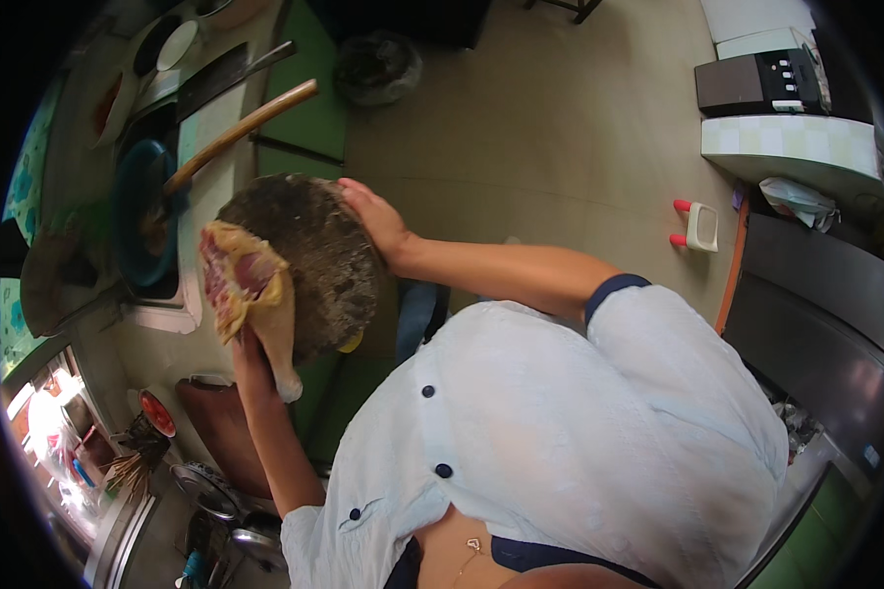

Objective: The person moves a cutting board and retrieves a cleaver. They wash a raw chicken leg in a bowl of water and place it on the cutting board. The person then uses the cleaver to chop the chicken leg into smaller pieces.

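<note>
My left hand (pixel 250 351) grips a piece of raw meat with yellowish skin (pixel 248 285) from below and holds it up over the counter. My right hand (pixel 373 218) is pressed on the right rim of a thick round wooden chopping block (pixel 324 250), which is dark, stained and tilted. The meat hangs in front of the block's left part and hides it. My light blue shirt fills the lower right of the view.
A wok with a long wooden handle (pixel 241 130) sits on the stove at the upper left, near a cleaver (pixel 221 77) and bowls. Utensils and a red lid (pixel 157 412) lie at the lower left. Tiled floor (pixel 560 128) with a dark bag is behind; a cabinet stands at the right.
</note>
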Demonstrator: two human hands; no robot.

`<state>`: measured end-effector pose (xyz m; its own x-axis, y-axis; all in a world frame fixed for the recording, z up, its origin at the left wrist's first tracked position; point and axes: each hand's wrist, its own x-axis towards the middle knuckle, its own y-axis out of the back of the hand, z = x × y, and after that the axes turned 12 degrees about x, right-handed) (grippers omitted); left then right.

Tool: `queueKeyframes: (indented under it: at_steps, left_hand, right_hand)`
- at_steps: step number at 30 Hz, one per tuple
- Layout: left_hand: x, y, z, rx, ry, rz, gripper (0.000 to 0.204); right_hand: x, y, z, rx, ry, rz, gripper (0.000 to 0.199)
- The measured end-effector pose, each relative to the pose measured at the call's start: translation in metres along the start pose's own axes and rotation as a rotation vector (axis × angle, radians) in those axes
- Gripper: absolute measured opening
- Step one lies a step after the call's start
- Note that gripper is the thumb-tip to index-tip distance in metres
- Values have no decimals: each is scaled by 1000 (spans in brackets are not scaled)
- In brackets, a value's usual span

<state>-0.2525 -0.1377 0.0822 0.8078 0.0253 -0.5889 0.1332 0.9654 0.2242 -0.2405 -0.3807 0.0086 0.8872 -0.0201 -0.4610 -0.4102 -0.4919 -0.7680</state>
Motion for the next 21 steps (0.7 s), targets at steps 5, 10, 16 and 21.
queueKeyframes:
  at_steps: [5,10,16,21]
  left_hand:
    - [-6,-122,-2,-159,8,-263,54]
    - [31,-217,-40,-154,100,-427,57]
    - [124,-268,-114,-109,191,-454,46]
    - [206,-285,-184,-125,188,-454,44]
  right_hand:
    - [-29,98,-58,68,44,132,49]
    - [-36,194,-90,146,59,308,44]
    - [36,323,-39,132,124,361,43]
    - [98,381,-6,166,-16,296,49]
